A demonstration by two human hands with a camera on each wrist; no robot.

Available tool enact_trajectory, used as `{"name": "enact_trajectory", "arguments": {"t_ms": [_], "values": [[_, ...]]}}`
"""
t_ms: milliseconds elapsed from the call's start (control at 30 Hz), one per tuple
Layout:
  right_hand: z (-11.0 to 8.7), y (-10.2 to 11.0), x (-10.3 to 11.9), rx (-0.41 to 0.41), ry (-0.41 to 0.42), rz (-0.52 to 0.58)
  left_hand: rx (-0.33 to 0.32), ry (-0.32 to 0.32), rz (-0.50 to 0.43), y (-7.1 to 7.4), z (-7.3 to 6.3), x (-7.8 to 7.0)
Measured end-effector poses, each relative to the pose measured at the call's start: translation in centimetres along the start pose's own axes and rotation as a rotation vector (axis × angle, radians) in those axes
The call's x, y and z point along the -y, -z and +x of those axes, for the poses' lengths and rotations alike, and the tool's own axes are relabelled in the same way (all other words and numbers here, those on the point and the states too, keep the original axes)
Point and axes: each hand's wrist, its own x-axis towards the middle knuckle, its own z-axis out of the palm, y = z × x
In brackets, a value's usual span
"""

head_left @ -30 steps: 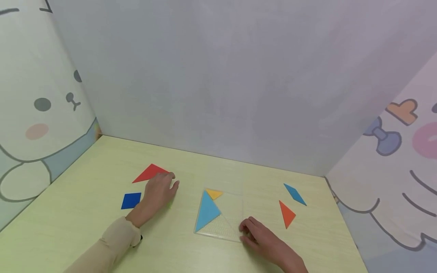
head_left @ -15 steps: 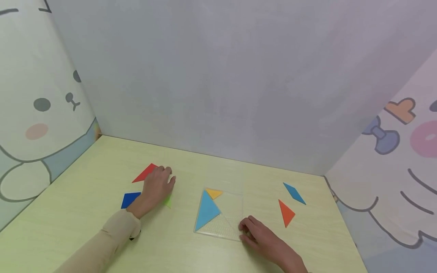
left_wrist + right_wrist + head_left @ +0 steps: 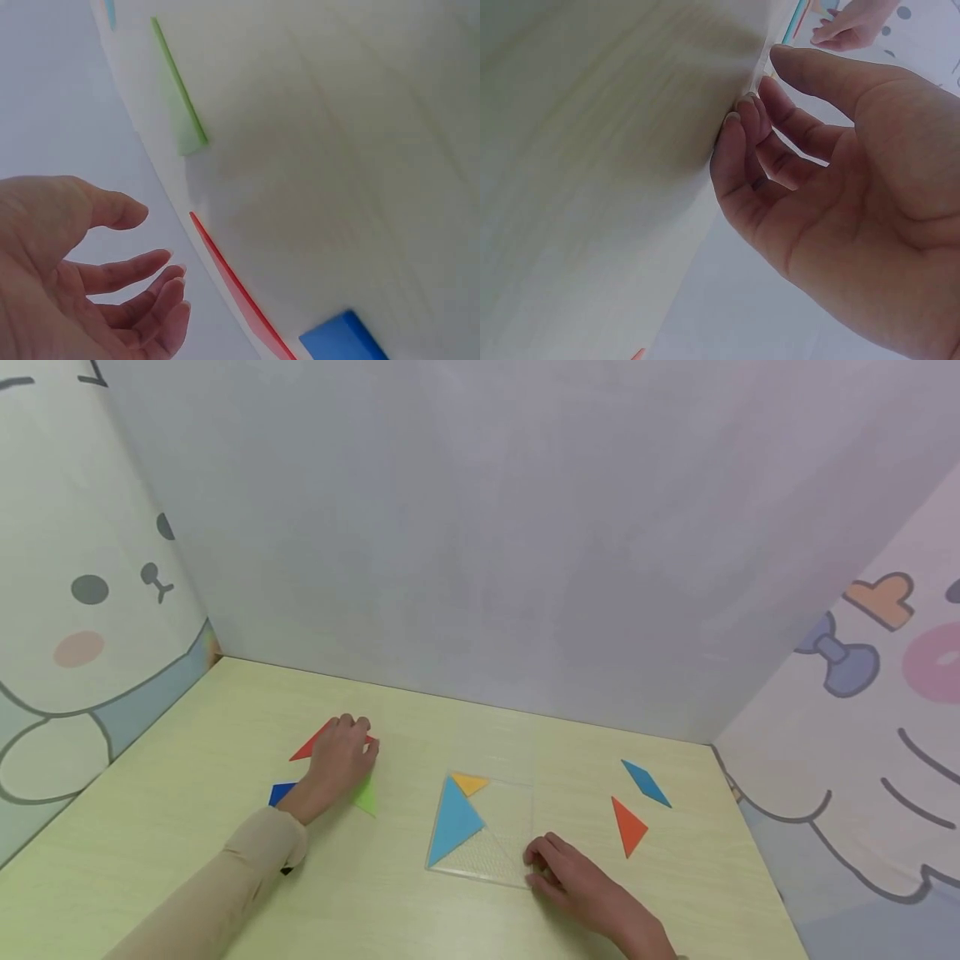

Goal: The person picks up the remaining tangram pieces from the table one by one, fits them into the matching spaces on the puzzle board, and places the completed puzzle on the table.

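Observation:
My left hand point(image 3: 342, 764) is over a red triangle point(image 3: 306, 748) at the table's left side, its fingers loosely bent. In the left wrist view, space shows between thumb and fingers, and nothing lies between them. A light green piece point(image 3: 367, 797) and a dark blue piece point(image 3: 282, 792) are partly hidden under that hand and wrist. Beside the right edge of a clear square tray point(image 3: 480, 883) rests my right hand point(image 3: 577, 885), fingers loosely curled, fingertips right at the edge. In the tray lie a large light blue triangle point(image 3: 454, 827) and a small yellow triangle point(image 3: 469, 783).
To the right of the tray, an orange-red triangle point(image 3: 628, 828) and a blue parallelogram point(image 3: 647, 783) lie flat on the pale wooden table point(image 3: 405, 910). A plain grey wall point(image 3: 480, 543) stands behind, with cartoon-printed panels point(image 3: 82, 552) at both sides.
My left hand has shifted slightly back and left over the red triangle, uncovering more of the green piece and covering more of the blue one. The right hand stays beside the tray.

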Motion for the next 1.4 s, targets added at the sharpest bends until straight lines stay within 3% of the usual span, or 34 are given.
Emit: {"name": "enact_trajectory", "arguments": {"t_ms": [367,733,1133,1400], "values": [[0.0,0.0,0.1,0.011,-0.027,0.012,0.017,0.022,-0.022,0.1,0.8,1.4],[0.2,0.0,0.2,0.024,-0.057,0.023,-0.031,0.015,0.012,-0.3,1.1,2.8],[0.0,-0.1,0.2,0.005,-0.036,0.025,0.004,0.051,0.013,-1.4,1.5,4.7],[0.0,-0.1,0.3,0.011,-0.047,0.026,0.053,0.069,-0.003,-1.1,1.6,5.5]]}}
